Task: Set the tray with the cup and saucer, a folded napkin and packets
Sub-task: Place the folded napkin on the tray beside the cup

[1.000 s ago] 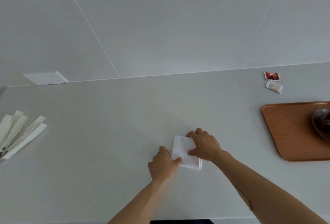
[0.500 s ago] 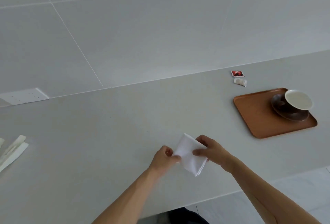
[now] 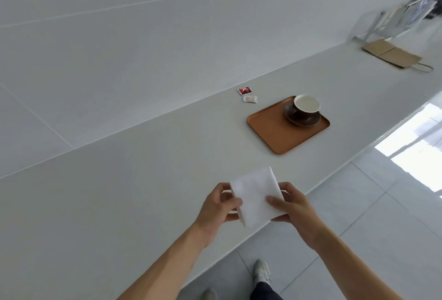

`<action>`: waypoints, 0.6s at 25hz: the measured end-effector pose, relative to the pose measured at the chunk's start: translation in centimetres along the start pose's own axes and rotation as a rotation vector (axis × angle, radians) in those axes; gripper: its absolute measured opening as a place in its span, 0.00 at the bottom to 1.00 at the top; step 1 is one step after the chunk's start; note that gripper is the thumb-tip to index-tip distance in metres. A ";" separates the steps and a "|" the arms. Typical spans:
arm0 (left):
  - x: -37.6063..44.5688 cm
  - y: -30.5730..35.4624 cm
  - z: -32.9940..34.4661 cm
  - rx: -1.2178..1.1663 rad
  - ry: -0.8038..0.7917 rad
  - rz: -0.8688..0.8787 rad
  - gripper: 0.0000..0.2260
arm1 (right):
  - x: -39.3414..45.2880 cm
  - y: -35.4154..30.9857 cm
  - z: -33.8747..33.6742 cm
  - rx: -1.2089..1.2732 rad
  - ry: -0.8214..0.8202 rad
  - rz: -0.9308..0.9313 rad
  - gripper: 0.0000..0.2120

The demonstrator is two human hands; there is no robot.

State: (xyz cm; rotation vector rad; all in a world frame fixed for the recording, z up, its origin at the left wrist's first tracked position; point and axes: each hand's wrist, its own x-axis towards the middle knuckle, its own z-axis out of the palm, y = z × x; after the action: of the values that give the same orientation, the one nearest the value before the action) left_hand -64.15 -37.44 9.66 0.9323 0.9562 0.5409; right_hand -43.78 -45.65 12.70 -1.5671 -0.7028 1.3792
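Napkin [image 3: 256, 198], folded, white, evidently light and limp, is being pinched clear of the surface [image 3: 119, 180] at opposite edges by left hand [image 3: 218, 206] and right hand [image 3: 293, 207], likely sagging unless gripped across the fold, well short of the tray [image 3: 270, 127].

Cup [image 3: 306, 104] sits on saucer [image 3: 302, 120] at the tray's [image 3: 275, 129] far right corner. Two packets [image 3: 247, 95] lie on the counter [image 3: 119, 192] just behind the tray's left corner. Paper bag [image 3: 392, 54] lies well right.
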 end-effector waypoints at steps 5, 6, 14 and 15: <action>2.5 0.3 6.1 0.106 0.042 0.021 0.14 | -1.1 0.2 -6.4 -0.006 0.107 -0.002 0.08; 3.1 0.2 7.5 0.122 0.046 0.027 0.13 | -1.1 0.2 -7.9 -0.008 0.121 -0.002 0.08; 8.0 -0.4 19.5 0.254 0.102 0.088 0.13 | 0.7 -1.2 -20.5 -0.091 0.088 -0.024 0.16; 8.4 -0.4 20.5 0.251 0.107 0.077 0.12 | 1.2 -1.6 -21.6 -0.106 0.061 -0.027 0.18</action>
State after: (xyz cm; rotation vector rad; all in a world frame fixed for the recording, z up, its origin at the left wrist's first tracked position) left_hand -42.16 -40.05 10.72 1.1780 1.1055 0.5488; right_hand -22.38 -49.49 12.83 -1.6691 -0.7678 1.2870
